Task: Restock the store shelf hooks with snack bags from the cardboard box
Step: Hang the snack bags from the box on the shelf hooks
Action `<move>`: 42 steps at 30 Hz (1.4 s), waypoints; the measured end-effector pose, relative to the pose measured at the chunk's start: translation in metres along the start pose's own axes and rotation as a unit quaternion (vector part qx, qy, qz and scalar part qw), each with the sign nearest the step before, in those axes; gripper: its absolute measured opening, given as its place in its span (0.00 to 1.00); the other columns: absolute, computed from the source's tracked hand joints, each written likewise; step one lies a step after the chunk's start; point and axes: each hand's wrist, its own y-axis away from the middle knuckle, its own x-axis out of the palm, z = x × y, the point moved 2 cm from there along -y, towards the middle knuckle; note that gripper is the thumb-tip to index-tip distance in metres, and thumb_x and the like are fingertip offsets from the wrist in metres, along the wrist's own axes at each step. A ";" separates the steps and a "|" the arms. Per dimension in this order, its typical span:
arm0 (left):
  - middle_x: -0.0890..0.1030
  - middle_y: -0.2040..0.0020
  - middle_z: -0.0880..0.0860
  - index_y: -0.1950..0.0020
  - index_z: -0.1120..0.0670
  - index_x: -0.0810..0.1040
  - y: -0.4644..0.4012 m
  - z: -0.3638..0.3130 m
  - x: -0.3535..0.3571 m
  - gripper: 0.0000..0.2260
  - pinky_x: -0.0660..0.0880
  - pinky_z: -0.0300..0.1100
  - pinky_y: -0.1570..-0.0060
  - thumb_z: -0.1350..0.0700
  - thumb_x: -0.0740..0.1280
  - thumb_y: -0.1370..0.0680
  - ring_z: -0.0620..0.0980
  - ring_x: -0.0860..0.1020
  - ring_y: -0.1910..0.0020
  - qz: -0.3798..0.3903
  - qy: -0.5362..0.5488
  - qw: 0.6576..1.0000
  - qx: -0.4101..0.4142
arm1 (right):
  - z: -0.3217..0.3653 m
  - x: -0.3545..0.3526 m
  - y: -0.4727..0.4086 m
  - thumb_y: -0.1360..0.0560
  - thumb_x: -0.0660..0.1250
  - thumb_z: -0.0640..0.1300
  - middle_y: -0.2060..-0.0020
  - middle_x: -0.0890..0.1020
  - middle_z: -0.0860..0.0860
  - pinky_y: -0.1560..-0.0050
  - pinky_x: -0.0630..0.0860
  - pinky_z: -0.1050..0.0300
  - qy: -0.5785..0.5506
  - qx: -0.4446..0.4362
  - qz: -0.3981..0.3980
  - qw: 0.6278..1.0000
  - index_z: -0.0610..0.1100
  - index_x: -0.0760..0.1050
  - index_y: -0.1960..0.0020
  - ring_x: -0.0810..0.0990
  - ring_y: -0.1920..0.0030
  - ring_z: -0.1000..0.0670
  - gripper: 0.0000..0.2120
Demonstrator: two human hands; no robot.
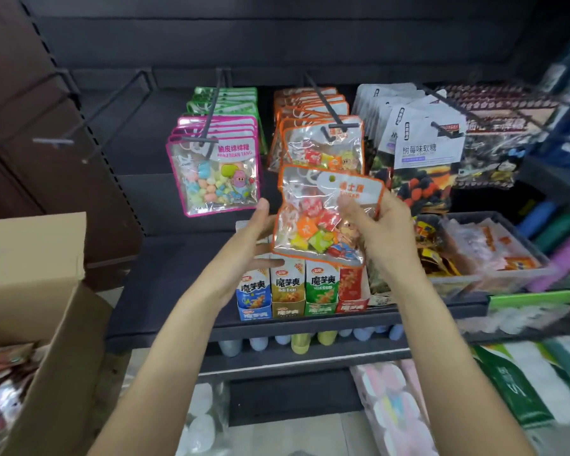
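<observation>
A person stands before a dark store shelf, both bare arms stretched forward. Between the hands is a clear plastic snack bag with an orange border and bright wrapped candies inside [326, 213], held up in the air just below the orange-edged bags already hanging [323, 139] on a black metal hook [326, 106]. The right hand [384, 232] grips the bag's right edge, thumb pressed on its front and the other fingers curled behind. The left hand [254, 232] supports the bag's left side with the thumb raised; its fingers are hidden behind the bag, so their grip cannot be told.

To the left hang clear bags with pink borders holding pastel candies [216, 172], with green-edged bags [227, 100] behind them. To the right hang white and dark fruit-candy pouches [422, 153]. Under the held bag, a row of blue, tan, green and red cartons [301, 287] stands on the shelf ledge [165, 291]. At lower left, an open brown cardboard box [37, 274] shows more packets inside.
</observation>
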 end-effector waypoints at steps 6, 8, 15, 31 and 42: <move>0.79 0.38 0.46 0.30 0.44 0.68 -0.005 -0.009 0.006 0.27 0.74 0.42 0.39 0.49 0.72 0.28 0.41 0.79 0.42 -0.030 -0.061 0.995 0.075 | -0.010 -0.002 -0.007 0.24 0.69 0.46 0.52 0.84 0.57 0.48 0.78 0.61 -0.002 0.062 -0.017 0.998 0.52 0.78 0.48 0.82 0.50 0.58 0.05; 0.79 0.40 0.45 0.28 0.44 0.64 -0.010 -0.012 0.009 0.33 0.75 0.35 0.44 0.56 0.75 0.29 0.39 0.78 0.44 -0.063 -0.099 0.986 0.121 | -0.007 -0.001 -0.014 0.25 0.70 0.47 0.52 0.84 0.55 0.48 0.79 0.56 -0.004 0.062 -0.038 0.997 0.51 0.78 0.48 0.82 0.50 0.56 0.06; 0.78 0.39 0.47 0.25 0.44 0.58 -0.028 -0.035 0.018 0.38 0.75 0.29 0.48 0.60 0.75 0.28 0.36 0.78 0.46 -0.140 -0.129 0.954 0.232 | 0.007 0.001 -0.050 0.27 0.73 0.49 0.51 0.84 0.52 0.46 0.79 0.45 0.009 0.037 -0.110 0.993 0.51 0.72 0.47 0.83 0.50 0.52 0.13; 0.70 0.28 0.44 0.22 0.43 0.52 -0.042 -0.028 0.020 0.42 0.77 0.53 0.43 0.51 0.73 0.28 0.48 0.78 0.40 -0.125 -0.250 0.919 0.279 | -0.001 -0.003 -0.049 0.23 0.69 0.45 0.49 0.79 0.54 0.56 0.65 0.70 0.132 -0.146 -0.157 0.968 0.46 0.78 0.42 0.69 0.59 0.65 0.10; 0.70 0.29 0.46 0.21 0.47 0.50 -0.057 -0.034 0.017 0.40 0.64 0.21 0.49 0.52 0.71 0.26 0.34 0.70 0.41 -0.156 -0.282 0.913 0.249 | -0.002 0.003 -0.060 0.24 0.70 0.45 0.51 0.74 0.52 0.59 0.67 0.72 0.138 -0.074 -0.153 0.976 0.48 0.81 0.42 0.72 0.56 0.55 0.11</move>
